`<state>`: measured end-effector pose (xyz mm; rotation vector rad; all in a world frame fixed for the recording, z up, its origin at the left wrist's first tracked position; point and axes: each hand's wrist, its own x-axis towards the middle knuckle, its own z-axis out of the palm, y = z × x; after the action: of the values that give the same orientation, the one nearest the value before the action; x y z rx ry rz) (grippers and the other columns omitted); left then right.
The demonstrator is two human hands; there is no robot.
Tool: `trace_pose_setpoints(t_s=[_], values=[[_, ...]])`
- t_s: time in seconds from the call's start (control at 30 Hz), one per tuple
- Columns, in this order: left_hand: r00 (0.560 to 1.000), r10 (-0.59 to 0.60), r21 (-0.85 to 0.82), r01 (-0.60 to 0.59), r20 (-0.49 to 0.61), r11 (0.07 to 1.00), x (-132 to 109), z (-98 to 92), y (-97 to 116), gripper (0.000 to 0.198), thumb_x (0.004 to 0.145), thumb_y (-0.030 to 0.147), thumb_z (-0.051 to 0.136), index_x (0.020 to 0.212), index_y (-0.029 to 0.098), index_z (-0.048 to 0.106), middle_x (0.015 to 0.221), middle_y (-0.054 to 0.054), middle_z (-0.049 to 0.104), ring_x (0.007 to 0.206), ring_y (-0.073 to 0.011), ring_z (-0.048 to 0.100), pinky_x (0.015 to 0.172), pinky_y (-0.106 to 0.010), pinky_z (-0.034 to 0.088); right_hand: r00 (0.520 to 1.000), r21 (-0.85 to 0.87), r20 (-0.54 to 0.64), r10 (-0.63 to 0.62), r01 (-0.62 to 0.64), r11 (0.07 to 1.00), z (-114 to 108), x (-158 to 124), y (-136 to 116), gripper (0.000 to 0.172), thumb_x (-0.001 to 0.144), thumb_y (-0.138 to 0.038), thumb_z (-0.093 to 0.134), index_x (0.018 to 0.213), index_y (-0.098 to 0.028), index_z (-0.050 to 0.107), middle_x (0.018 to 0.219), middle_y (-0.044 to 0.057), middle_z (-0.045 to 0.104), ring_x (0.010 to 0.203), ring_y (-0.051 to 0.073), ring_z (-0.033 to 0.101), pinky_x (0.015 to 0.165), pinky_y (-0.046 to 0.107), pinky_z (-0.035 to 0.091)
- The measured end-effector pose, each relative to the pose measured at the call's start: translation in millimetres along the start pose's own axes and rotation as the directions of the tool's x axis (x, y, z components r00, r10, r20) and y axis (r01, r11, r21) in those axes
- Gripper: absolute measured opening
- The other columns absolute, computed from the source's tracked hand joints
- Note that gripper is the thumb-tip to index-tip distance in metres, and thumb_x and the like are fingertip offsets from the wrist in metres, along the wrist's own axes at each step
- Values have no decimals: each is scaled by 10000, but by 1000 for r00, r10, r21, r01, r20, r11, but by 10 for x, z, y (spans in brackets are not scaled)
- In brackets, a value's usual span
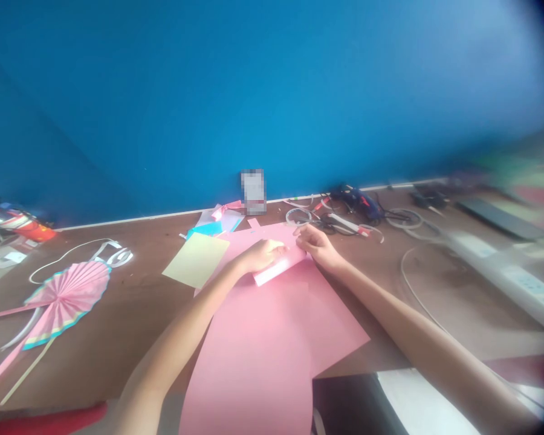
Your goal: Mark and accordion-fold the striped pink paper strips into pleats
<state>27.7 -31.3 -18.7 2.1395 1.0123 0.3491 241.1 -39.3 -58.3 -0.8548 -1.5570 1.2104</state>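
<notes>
A long sheet of pink paper [258, 356] runs from the middle of the table down over its front edge. Its far part is folded into a narrow strip, whose pale end [272, 270] catches the light. My left hand [265, 255] is closed over this folded part, fingers bent and pressing on it. At the strip's right end, my right hand [316, 244] pinches the paper between thumb and fingers. Beneath lies more pink paper [338, 329], its corner pointing right. A pale yellow sheet [197, 260] lies left of my left hand.
A pleated pink paper fan [72, 299] with blue and yellow edging lies at left, near a roll of white tape [119, 257]. Behind my hands are blue paper [204, 229], a pixelated upright object [254, 192] and cables [358, 202]. A white power strip [508, 275] lies at right.
</notes>
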Motion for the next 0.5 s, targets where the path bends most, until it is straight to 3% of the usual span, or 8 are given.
trace_pose_setpoints(t_s=[0.13,0.27,0.4,0.5], values=[[991,-23,-295,61,133,954,-9,-75,32,537,830,667,481,649,164,430,584,51,380,523,-74,332,510,-230,250,992,242,44,115,-122,962,-22,-7,23,251,806,-343,655,1003,-249,530,641,-59,474,527,96,406,520,223,309],[963,-92,-400,191,254,896,-16,-107,33,558,748,693,577,693,141,516,592,42,438,522,-72,360,497,-221,258,972,345,119,201,-231,910,-20,-21,26,305,777,-342,685,1031,-242,550,649,-56,494,521,93,447,506,215,325],[960,-122,-417,220,250,882,12,-65,-82,565,757,693,564,750,128,557,640,15,507,558,-91,425,517,-226,303,956,320,167,241,-284,904,-4,-20,9,394,763,-394,705,1081,-237,535,719,-36,553,571,110,519,525,222,370],[983,-102,-357,152,156,922,47,-12,-190,546,805,680,504,757,138,549,670,17,507,600,-100,434,555,-233,320,963,194,132,237,-259,946,-13,-4,19,415,741,-385,730,1078,-236,540,717,-44,554,580,105,518,532,217,359]])
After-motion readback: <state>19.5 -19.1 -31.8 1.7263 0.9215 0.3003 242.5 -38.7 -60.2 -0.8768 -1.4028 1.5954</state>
